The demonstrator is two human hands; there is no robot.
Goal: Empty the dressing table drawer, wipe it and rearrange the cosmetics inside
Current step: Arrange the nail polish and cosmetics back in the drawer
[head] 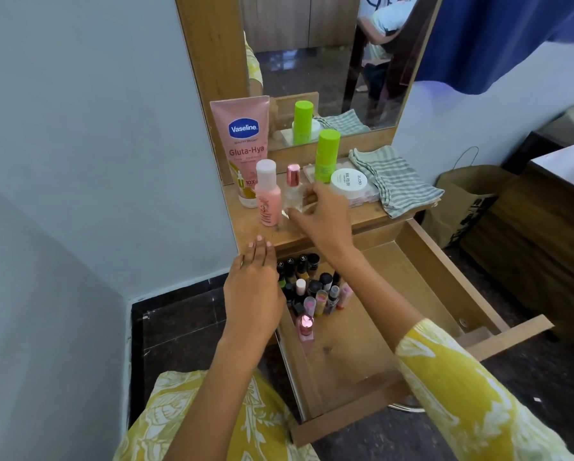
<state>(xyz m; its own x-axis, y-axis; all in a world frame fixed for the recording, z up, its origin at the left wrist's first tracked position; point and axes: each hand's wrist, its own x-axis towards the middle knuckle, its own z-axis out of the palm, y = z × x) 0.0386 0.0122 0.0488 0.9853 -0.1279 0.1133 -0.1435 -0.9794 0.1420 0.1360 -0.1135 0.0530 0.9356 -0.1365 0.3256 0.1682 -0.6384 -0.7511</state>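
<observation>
Gripping a clear bottle with a pink cap, the right hand has fingers curled round it on the table top, just beside a pink bottle. Left hand hovers flat, fingers straight and close together, over the drawer's left edge. Drawer is pulled out, with small bottles clustered at its back left. Striped cloth lies on the table top's right side.

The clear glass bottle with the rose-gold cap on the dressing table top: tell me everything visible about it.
The clear glass bottle with the rose-gold cap stands upright on the wooden dressing table top, just right of the pink plastic bottle with a white cap. Its body looks squarish and transparent; the contents are unclear. The right hand holds its lower body, thumb and fingers curled round it, partly hiding it.
</observation>
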